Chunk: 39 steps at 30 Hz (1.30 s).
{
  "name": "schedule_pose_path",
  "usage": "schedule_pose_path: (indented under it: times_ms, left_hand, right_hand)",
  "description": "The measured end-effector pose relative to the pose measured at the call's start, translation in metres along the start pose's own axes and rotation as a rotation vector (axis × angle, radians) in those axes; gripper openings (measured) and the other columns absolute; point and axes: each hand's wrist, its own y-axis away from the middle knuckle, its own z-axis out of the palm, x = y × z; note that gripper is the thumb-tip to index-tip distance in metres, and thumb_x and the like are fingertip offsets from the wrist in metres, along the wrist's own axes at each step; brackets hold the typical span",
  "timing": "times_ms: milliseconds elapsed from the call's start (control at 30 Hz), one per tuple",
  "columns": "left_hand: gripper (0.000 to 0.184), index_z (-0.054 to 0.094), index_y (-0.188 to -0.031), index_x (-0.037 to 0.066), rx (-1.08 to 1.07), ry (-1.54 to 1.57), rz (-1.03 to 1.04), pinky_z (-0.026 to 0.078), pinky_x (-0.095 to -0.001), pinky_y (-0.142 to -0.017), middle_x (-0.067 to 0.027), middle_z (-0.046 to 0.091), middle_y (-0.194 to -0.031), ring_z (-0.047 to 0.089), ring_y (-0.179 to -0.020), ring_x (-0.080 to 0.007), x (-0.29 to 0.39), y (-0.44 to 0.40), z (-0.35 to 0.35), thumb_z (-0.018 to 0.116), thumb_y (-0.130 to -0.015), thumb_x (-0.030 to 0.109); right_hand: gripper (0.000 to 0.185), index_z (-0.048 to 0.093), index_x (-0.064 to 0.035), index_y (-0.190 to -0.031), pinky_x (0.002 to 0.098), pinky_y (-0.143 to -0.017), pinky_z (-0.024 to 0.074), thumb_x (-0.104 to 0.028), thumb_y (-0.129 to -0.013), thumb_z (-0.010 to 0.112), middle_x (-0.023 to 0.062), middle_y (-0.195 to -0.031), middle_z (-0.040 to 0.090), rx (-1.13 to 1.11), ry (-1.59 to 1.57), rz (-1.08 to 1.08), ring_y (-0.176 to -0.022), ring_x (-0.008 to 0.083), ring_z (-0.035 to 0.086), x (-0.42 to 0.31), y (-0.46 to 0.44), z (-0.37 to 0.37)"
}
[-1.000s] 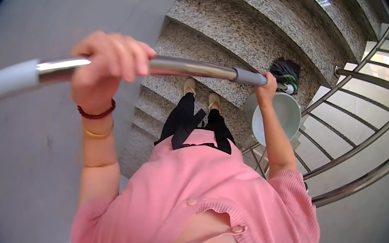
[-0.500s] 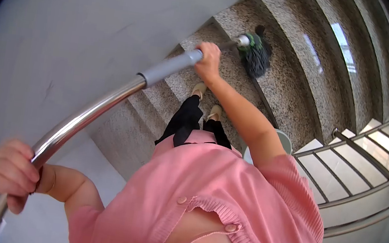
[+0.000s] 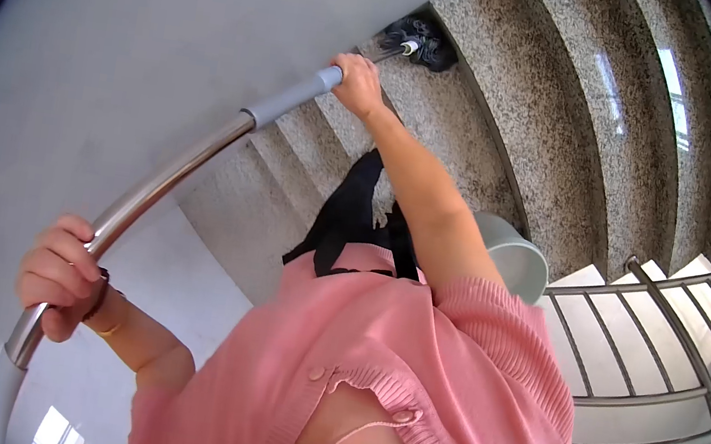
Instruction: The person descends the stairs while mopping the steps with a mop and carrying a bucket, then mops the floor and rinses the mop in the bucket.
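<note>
A mop handle point(image 3: 177, 168), shiny metal with grey sleeves, runs diagonally in front of me and looks bowed in this wide view. Near its upper end my left hand point(image 3: 61, 276) is wrapped round the bare metal. My right hand point(image 3: 356, 86) grips it lower down, at the end of a grey sleeve. The dark, stringy mop head point(image 3: 426, 46) lies on a speckled stone step, in the corner by the wall. A white fitting joins it to the handle.
Stone stairs point(image 3: 561, 115) curve up ahead and to the right. A pale bucket point(image 3: 518, 259) stands by my right side, partly hidden by my arm. Beyond it runs a metal railing point(image 3: 649, 331). A smooth grey wall point(image 3: 145, 38) rises on the left.
The mop head has moved left and away from me, into the corner by the wall. Both hands moved with the handle and keep their grip. More of the bucket shows.
</note>
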Motion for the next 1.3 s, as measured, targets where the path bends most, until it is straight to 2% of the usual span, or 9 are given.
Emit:
schedule_pose_path:
  times_ms: [133, 333, 433, 467, 567, 667, 833, 1033, 1300]
  left_hand:
    - [0.023, 0.041, -0.059, 0.012, -0.005, -0.018, 0.018, 0.037, -0.0348, -0.065, 0.0006, 0.047, -0.055, 0.048, -0.052, -0.0142, 0.004, 0.003, 0.003, 0.046, -0.075, 0.027]
    - [0.023, 0.041, -0.060, 0.012, -0.125, 0.291, 0.089, 0.038, -0.0287, -0.063, 0.0021, 0.048, -0.056, 0.049, -0.050, -0.0106, 0.004, 0.000, 0.058, 0.043, -0.077, 0.028]
    - [0.026, 0.041, -0.058, 0.012, -0.156, 0.416, 0.062, 0.040, -0.0291, -0.065, 0.0018, 0.048, -0.055, 0.050, -0.050, -0.0105, 0.003, -0.002, 0.088, 0.046, -0.078, 0.028]
    - [0.026, 0.041, -0.058, 0.012, -0.142, 0.408, 0.040, 0.040, -0.0291, -0.065, 0.0018, 0.048, -0.055, 0.050, -0.050, -0.0105, 0.002, -0.004, 0.098, 0.046, -0.078, 0.028]
    - [0.027, 0.041, -0.057, 0.012, -0.287, 0.567, 0.127, 0.043, -0.0295, -0.066, 0.0009, 0.049, -0.055, 0.050, -0.051, -0.0102, -0.001, -0.009, 0.120, 0.052, -0.077, 0.026]
    - [0.028, 0.042, -0.052, 0.014, -0.507, 0.682, 0.157, 0.045, -0.0232, -0.065, 0.0035, 0.051, -0.051, 0.053, -0.048, -0.0064, 0.003, 0.000, 0.120, 0.056, -0.075, 0.025]
    - [0.021, 0.044, -0.055, 0.014, -0.187, 0.629, 0.052, 0.046, -0.0216, -0.061, 0.0051, 0.051, -0.049, 0.051, -0.043, -0.0056, -0.007, 0.051, 0.090, 0.053, -0.073, 0.018]
    - [0.019, 0.043, -0.055, 0.013, 0.015, 0.602, 0.089, 0.044, -0.0222, -0.060, 0.0041, 0.049, -0.049, 0.049, -0.043, -0.0058, -0.036, 0.146, 0.006, 0.052, -0.072, 0.018]
    - [0.018, 0.042, -0.054, 0.015, 0.075, 0.255, 0.156, 0.039, -0.0255, -0.066, 0.0034, 0.045, -0.047, 0.047, -0.046, -0.0078, -0.008, 0.258, -0.080, 0.050, -0.071, 0.019]
  right_hand:
    - [0.020, 0.054, -0.0136, -0.080, 0.0387, -0.083, 0.0315, -0.014, -0.061, 0.059, 0.0043, -0.079, 0.054, 0.003, 0.011, 0.028, -0.088, 0.0215, 0.049, 0.001, 0.042, -0.023]
    - [0.022, 0.053, -0.0120, -0.078, 0.0394, -0.081, 0.0320, -0.012, -0.058, 0.061, 0.0058, -0.081, 0.055, 0.092, 0.036, 0.115, -0.087, 0.0240, 0.049, 0.023, 0.154, -0.063]
    - [0.021, 0.054, -0.0075, -0.077, 0.0369, -0.070, 0.0384, -0.004, -0.056, 0.057, 0.0100, -0.079, 0.055, 0.147, 0.063, 0.130, -0.079, 0.0292, 0.051, 0.031, 0.198, -0.087]
    - [0.021, 0.054, -0.0097, -0.076, 0.0364, -0.076, 0.0339, -0.006, -0.056, 0.058, 0.0076, -0.079, 0.054, 0.170, 0.022, 0.190, -0.081, 0.0267, 0.049, 0.042, 0.214, -0.086]
    - [0.019, 0.053, -0.0095, -0.076, 0.0356, -0.075, 0.0338, -0.006, -0.057, 0.059, 0.0073, -0.077, 0.053, 0.233, 0.036, 0.186, -0.080, 0.0265, 0.049, 0.049, 0.244, -0.091]
    - [0.016, 0.052, -0.0089, -0.073, 0.0352, -0.073, 0.0343, -0.007, -0.058, 0.060, 0.0073, -0.074, 0.052, 0.289, 0.025, 0.178, -0.077, 0.0267, 0.049, 0.039, 0.256, -0.091]
    - [0.015, 0.050, -0.0078, -0.067, 0.0353, -0.068, 0.0354, -0.005, -0.056, 0.060, 0.0081, -0.068, 0.050, 0.289, 0.017, 0.076, -0.070, 0.0282, 0.047, 0.037, 0.244, -0.059]
    - [0.016, 0.048, -0.0078, -0.065, 0.0357, -0.068, 0.0347, 0.000, -0.053, 0.055, 0.0088, -0.065, 0.049, 0.291, 0.068, -0.071, -0.069, 0.0289, 0.047, 0.018, 0.218, 0.026]
    - [0.016, 0.050, -0.0076, -0.068, 0.0357, -0.070, 0.0373, -0.003, -0.055, 0.058, 0.0088, -0.070, 0.053, 0.183, 0.005, -0.317, -0.075, 0.0287, 0.050, -0.055, 0.095, 0.159]
